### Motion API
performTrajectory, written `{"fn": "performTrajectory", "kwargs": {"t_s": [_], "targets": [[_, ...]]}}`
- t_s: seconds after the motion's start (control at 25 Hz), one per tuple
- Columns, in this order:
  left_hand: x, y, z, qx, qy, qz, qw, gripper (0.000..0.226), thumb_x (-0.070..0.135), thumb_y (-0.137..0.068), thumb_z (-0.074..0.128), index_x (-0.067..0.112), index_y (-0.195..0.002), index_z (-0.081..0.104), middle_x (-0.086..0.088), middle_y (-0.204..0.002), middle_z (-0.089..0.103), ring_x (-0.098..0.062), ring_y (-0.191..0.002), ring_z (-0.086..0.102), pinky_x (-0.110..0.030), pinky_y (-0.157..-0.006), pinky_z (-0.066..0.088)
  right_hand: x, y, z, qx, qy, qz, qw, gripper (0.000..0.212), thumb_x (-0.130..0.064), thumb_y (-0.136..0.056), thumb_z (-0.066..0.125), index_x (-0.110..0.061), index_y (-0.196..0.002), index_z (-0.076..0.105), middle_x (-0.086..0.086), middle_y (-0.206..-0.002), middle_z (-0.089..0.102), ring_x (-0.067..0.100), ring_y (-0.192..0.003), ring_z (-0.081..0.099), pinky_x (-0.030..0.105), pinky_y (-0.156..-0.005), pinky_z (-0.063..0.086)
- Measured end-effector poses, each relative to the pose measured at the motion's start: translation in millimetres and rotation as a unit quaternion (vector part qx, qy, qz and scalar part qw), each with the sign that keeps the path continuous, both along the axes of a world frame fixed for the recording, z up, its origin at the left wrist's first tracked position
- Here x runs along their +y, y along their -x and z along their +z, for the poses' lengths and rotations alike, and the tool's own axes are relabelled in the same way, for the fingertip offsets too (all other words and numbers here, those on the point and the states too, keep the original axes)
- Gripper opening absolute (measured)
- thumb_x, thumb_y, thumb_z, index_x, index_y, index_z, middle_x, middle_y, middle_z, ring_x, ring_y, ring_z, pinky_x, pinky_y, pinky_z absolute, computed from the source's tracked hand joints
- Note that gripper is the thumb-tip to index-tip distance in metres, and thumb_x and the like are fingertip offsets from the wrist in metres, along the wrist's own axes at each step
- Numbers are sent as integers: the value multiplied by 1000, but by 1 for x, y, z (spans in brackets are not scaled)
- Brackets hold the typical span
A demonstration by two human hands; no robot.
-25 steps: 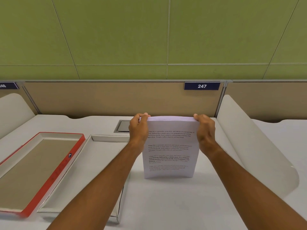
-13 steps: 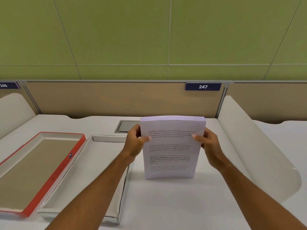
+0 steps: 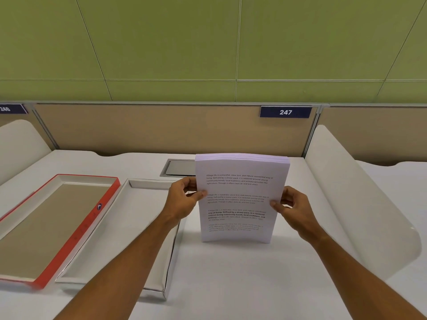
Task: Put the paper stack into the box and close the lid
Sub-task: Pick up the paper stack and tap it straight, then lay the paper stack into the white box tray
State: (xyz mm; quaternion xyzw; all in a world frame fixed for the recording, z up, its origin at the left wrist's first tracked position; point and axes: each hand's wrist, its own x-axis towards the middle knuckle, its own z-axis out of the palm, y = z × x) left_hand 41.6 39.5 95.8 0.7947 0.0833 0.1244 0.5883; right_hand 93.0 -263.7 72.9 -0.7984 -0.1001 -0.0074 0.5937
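A thick white paper stack [image 3: 240, 199] with printed text stands upright on its bottom edge on the white desk, right of centre. My left hand [image 3: 184, 199] grips its left side edge and my right hand [image 3: 291, 206] grips its right side edge, thumbs on the front page. Left of the stack lies the open white box [image 3: 120, 227], empty, with my left forearm crossing over its near right corner. The red-rimmed lid [image 3: 57, 218] lies upside down at the far left, its brown inside facing up.
The white desk [image 3: 231, 278] is bounded by a curved white divider [image 3: 360, 204] on the right and another [image 3: 18, 144] at the far left. A grey cable hatch [image 3: 180, 168] sits behind the stack, below the tan back panel with a 247 label [image 3: 285, 112].
Both hands slid from the stack's top corners down to its side edges. The stack stays upright on the desk in about the same place.
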Motion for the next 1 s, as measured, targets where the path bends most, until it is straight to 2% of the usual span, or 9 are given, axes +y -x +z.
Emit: {"fn": "performTrajectory", "kwargs": {"t_s": [0.16, 0.28, 0.4, 0.48, 0.6, 0.84, 1.0], "targets": [[-2, 8, -24, 38, -25, 7, 999, 21, 8, -79, 76, 8, -98, 66, -7, -99, 73, -22, -94, 69, -37, -90, 56, -2, 4, -19, 25, 13, 7, 1000, 17, -3, -84, 72, -6, -101, 68, 5, -98, 75, 23, -93, 71, 28, -79, 57], [-4, 10, -26, 46, -8, 25, 999, 19, 10, -79, 77, 7, -95, 67, -7, -96, 74, -25, -92, 69, -36, -88, 56, -2, 5, -22, 20, 16, -8, 1000, 16, -1, -84, 71, -6, -99, 70, 3, -95, 76, 22, -89, 72, 31, -81, 59], [0, 12, -19, 43, 0, 20, 999, 23, 14, -78, 79, 7, -97, 69, -3, -94, 75, -21, -89, 70, -23, -75, 57, -1, 0, -16, 29, 8, 4, 1000, 15, -2, -85, 70, -8, -99, 70, 2, -94, 77, 21, -88, 72, 30, -79, 59], [6, 14, -9, 34, 38, 24, 998, 19, 11, -78, 78, 8, -95, 71, -2, -92, 75, -18, -86, 71, -18, -69, 57, 1, -5, -6, 35, -14, 18, 999, 13, -3, -87, 69, -8, -99, 70, 3, -94, 77, 19, -87, 74, 30, -78, 61], [21, 15, 10, 24, 106, 20, 994, 17, 4, -79, 76, 8, -96, 72, -7, -95, 76, -22, -89, 73, -24, -73, 60, 12, -8, 12, 42, -53, 43, 997, 12, -4, -89, 67, -7, -100, 71, 7, -92, 78, 20, -82, 75, 27, -70, 62], [80, 24, 30, 49, 158, 35, 986, 20, 2, -82, 72, 0, -101, 69, -11, -95, 75, -17, -77, 75, -23, -60, 59, 76, -5, 37, 85, -100, 70, 989, 9, -4, -90, 65, -6, -95, 73, 8, -81, 76, 17, -74, 75, 25, -58, 58], [140, 29, 19, 100, 167, 37, 980, 24, 5, -83, 72, -4, -105, 67, -14, -101, 75, -21, -82, 74, -23, -60, 59, 139, 1, 32, 129, -81, 65, 986, 12, -6, -90, 65, -9, -84, 75, 2, -77, 78, 13, -66, 74, 22, -53, 55]]}}
